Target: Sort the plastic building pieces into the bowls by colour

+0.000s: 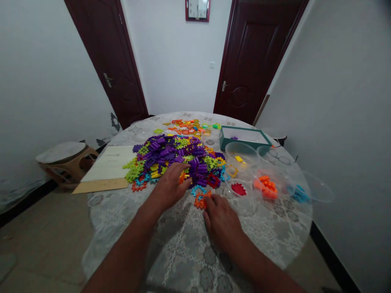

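A big pile of plastic interlocking pieces (174, 156), mostly purple, lime, yellow and blue, lies in the middle of the round table (183, 244). My left hand (171, 183) rests at the pile's near edge, fingers curled onto an orange piece (183, 177) among purple ones. My right hand (221, 219) lies knuckles up just below it, fingertips pressed on a small orange piece (201, 201) on the cloth.
Clear plastic bowls to the right hold sorted pieces: yellow (240, 156), red (238, 188), orange (265, 186), blue (299, 194). A teal box (244, 136) stands behind them. A flat cardboard sheet (106, 169) overhangs the left edge. A stool (65, 160) is on the floor left.
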{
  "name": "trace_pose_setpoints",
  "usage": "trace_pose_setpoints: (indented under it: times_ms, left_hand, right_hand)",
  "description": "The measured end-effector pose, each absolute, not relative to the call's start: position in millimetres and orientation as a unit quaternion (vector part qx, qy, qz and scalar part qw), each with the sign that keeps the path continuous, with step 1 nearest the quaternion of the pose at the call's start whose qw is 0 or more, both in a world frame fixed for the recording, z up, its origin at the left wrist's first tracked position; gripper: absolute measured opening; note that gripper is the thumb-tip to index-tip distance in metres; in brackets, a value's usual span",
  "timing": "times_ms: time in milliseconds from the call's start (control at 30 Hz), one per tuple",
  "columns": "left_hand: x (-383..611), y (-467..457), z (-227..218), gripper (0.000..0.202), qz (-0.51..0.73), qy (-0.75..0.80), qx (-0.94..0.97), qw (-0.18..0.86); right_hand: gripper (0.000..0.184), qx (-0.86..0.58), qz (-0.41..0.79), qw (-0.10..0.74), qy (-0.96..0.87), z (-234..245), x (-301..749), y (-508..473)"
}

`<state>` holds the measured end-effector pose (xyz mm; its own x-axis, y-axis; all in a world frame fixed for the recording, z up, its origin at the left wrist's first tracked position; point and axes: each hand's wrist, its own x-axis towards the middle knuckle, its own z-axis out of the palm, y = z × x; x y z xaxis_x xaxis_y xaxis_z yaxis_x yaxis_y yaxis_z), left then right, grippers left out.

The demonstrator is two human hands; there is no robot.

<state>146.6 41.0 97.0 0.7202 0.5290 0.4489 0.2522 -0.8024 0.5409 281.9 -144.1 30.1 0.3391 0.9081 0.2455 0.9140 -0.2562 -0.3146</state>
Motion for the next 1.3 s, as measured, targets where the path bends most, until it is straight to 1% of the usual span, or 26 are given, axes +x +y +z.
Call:
trace_pose_setpoints:
  times_ms: [67,167,200,267,333,467,533,600,700,800,900,1000,1133,1300]
  left_hand:
    - [130,35,75,0.054,0.296,0.24,0.904,0.195]
    - [116,23,33,0.09,0.274,0.281,0.906,0.16]
    - [114,19,22,0.099,0.266,0.299,0.903,0.155]
    - [115,15,4,0.111,0.254,0.32,0.901,0.146]
    - [118,14,-3,0.116,0.259,0.331,0.897,0.137]
    - [126,20,-1,0.114,0.292,0.315,0.894,0.128]
    - [128,23,2,0.111,0.301,0.307,0.894,0.123]
    - [129,25,4,0.105,0.301,0.314,0.893,0.119]
    - [129,24,6,0.099,0.297,0.333,0.888,0.111]
    - [131,23,7,0.103,0.305,0.349,0.878,0.115]
    - [133,24,6,0.111,0.314,0.347,0.874,0.131]
    - [136,27,4,0.111,0.312,0.337,0.879,0.13]
    - [139,30,0,0.101,0.316,0.338,0.878,0.121]
    - [138,28,0,0.092,0.343,0.324,0.872,0.129]
  right_hand:
    - [0.03,-0.783,0.011,0.21,-0.586,32,284,-138]
    - [0.027,-0.773,0.037,0.208,-0.599,34,286,-125]
    - [0.026,-0.767,0.045,0.212,-0.604,35,286,-120]
    - [0.026,-0.749,0.066,0.235,-0.616,36,286,-109]
    - [0.031,-0.714,0.094,0.278,-0.636,38,284,-99]
    - [0.043,-0.611,0.134,0.36,-0.693,43,280,-85]
    - [0.043,-0.595,0.103,0.384,-0.699,48,282,-78]
    - [0.042,-0.616,0.035,0.395,-0.681,55,288,-70]
    - [0.041,-0.695,-0.073,0.353,-0.622,69,300,-52]
    - [0.038,-0.779,-0.11,0.27,-0.555,75,307,-34]
    - [0.031,-0.818,-0.102,0.211,-0.525,68,301,-22]
    - [0.03,-0.811,-0.079,0.202,-0.544,53,287,-14]
    - [0.03,-0.782,-0.017,0.227,-0.581,38,274,-12]
    - [0.026,-0.745,0.037,0.296,-0.597,36,274,-18]
